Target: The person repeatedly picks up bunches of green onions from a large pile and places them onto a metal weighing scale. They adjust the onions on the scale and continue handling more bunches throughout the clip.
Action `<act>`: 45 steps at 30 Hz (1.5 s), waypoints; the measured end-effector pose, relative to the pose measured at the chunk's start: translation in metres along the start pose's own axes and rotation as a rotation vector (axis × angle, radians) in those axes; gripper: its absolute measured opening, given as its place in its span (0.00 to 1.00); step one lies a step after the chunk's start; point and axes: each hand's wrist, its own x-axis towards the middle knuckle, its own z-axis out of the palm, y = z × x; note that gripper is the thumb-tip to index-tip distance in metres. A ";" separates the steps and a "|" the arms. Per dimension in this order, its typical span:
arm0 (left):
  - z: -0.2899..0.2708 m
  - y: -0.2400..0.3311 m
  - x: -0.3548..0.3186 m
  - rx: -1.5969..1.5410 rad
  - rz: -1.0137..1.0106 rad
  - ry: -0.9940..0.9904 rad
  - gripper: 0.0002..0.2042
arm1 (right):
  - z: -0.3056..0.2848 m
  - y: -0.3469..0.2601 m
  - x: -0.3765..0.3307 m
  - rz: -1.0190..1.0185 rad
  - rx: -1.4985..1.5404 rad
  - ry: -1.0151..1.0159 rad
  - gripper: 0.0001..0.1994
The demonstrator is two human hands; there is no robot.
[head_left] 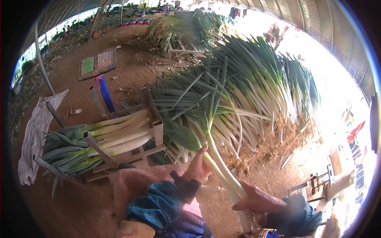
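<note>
While both hands are on it, the long leek (222, 168) slants across the middle of the view, white stalk low near the person's lap and green leaves fanning up and away. The left hand (197, 166) is wrapped around the stalk higher up, near where white turns to green, thumb pointing up. The right hand (258, 199) is closed on the thick white part lower down, fingers curled over it. The root end pokes out below that hand.

It looks long and a bit top-heavy, so two hands well apart seem the best way to carry it. The white stalk is probably firm and smooth (maybe a little slick if damp), and it could snap if bent hard. The leaves look floppy and would likely crease or tear, so they make a poor place to grab. The stiff white part is the safer spot to hold.

Just behind the leek lies a big pile of leeks (254, 95), white ends and stringy roots toward the person, green tops away. To the left stands a wooden rack (152, 131) holding a neat bundle of leeks (99, 141) lying on their sides. A white cloth (35, 135) lies on the dirt floor (131, 71) past the rack. Farther off sits a flat scale (97, 62) on the ground, with a blue thing I cannot make out near it. A small wooden stool (313, 184) stands at the right. Another leek heap (178, 27) is far back under the curved roof.
</note>
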 end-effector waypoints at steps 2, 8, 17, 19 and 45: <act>0.009 -0.010 0.004 0.050 0.041 0.021 0.16 | -0.001 -0.006 -0.021 -0.012 -0.123 0.040 0.37; 0.088 -0.011 0.019 0.229 0.109 -0.101 0.18 | -0.031 -0.048 -0.082 0.089 -0.198 0.092 0.39; 0.179 -0.034 -0.056 0.197 0.243 -0.471 0.09 | 0.014 -0.038 -0.157 -0.275 -0.730 0.463 0.45; 0.196 -0.020 -0.075 0.141 0.267 -0.622 0.15 | 0.026 -0.025 -0.151 -0.179 -0.596 0.544 0.44; -0.066 0.369 -0.328 0.991 0.798 0.684 0.17 | 0.144 -0.182 0.457 -1.070 -1.087 0.479 0.23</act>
